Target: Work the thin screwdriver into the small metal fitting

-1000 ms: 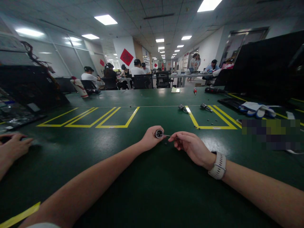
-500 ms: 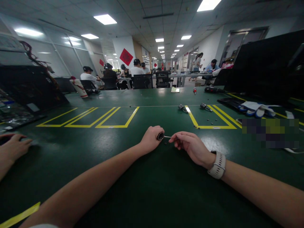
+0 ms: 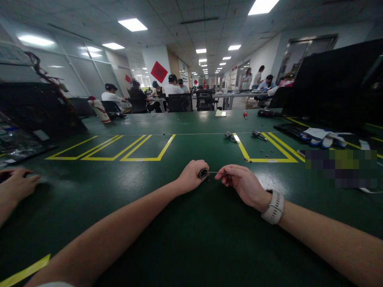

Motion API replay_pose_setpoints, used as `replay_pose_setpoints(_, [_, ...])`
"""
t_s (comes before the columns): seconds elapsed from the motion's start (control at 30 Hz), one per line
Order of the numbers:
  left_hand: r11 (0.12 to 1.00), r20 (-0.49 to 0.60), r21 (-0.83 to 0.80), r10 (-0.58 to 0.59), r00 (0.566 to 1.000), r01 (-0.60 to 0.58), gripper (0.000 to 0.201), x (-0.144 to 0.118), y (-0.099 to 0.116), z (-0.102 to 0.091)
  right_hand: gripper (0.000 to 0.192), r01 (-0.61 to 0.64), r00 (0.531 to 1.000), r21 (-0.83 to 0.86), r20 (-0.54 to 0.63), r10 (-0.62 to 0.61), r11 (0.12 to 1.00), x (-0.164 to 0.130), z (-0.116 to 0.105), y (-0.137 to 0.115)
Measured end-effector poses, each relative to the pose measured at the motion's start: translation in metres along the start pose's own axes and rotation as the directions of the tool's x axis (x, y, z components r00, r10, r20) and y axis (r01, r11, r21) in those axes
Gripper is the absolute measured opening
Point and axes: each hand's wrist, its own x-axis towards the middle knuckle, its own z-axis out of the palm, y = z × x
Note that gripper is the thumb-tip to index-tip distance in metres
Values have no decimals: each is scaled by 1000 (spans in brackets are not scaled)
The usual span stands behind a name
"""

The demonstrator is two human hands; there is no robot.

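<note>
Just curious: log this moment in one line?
left hand: grips small black round part | right hand: pinches thin metal pin | green table

Open-plan workshop — taped green bench [image 3: 125, 131], seated workers [image 3: 172, 85]

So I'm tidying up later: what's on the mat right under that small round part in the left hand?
Below the small round part, one or two tiny dark bits lie on the green mat. The left hand hides whatever is beneath its fingers.

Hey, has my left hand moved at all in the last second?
Barely. The left hand has stayed in the same spot below the corner of the yellow tape line, only turning the small round part so its open face points more sideways.
</note>
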Motion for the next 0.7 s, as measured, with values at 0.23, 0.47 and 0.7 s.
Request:
replay_pose_setpoints(0.23, [993,46,109,31,998,-36,8,0,-1,1,17,10,999,-72,44,-7,997,-2,3,-1])
replay_pose_setpoints(0.47, [991,7,125,-47,999,46,8,1,-2,1,17,43,997,-54,-56,-46,998,-1,2,-3])
replay_pose_setpoints(0.7, [989,19,146,-12,1000,9,8,0,-3,2,15,30,998,-103,-44,-35,994,-3,6,-3])
